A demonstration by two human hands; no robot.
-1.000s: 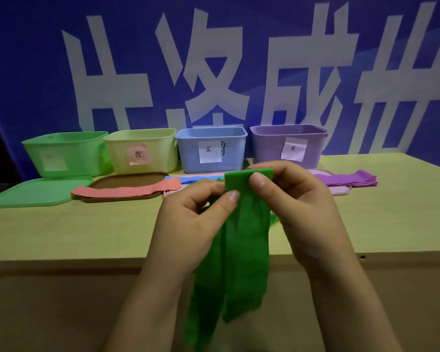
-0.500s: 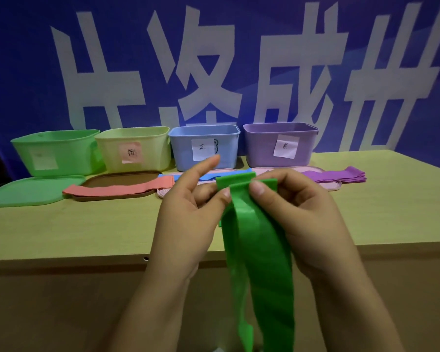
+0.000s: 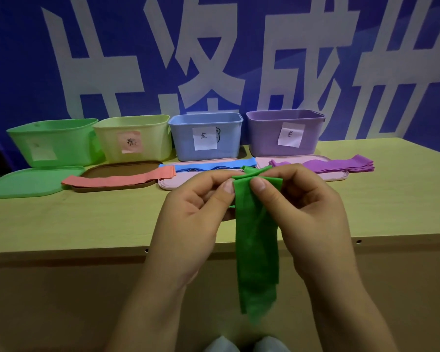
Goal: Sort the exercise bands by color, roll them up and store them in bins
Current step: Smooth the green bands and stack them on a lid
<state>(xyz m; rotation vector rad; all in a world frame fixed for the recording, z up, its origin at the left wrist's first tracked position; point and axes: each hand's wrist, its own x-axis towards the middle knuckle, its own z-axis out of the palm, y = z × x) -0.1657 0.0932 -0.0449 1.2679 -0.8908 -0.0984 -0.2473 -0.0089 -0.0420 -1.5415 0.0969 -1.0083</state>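
Large white characters cross the blue banner (image 3: 214, 47), cut off at the top and right. Four plastic bins stand along the wooden table (image 3: 87, 224): the green bin (image 3: 54, 141) has a pale label too faint to read, the yellow bin (image 3: 135, 138) a pink handwritten note I cannot make out, the blue bin (image 3: 206, 135) a white note reading 蓝, the purple bin (image 3: 285, 133) a white note with a small unclear character. The left hand (image 3: 191, 224) and right hand (image 3: 313, 219) both pinch the folded top of the green stretchy exercise band (image 3: 257, 245), which hangs before the table edge, its lower end blurred.
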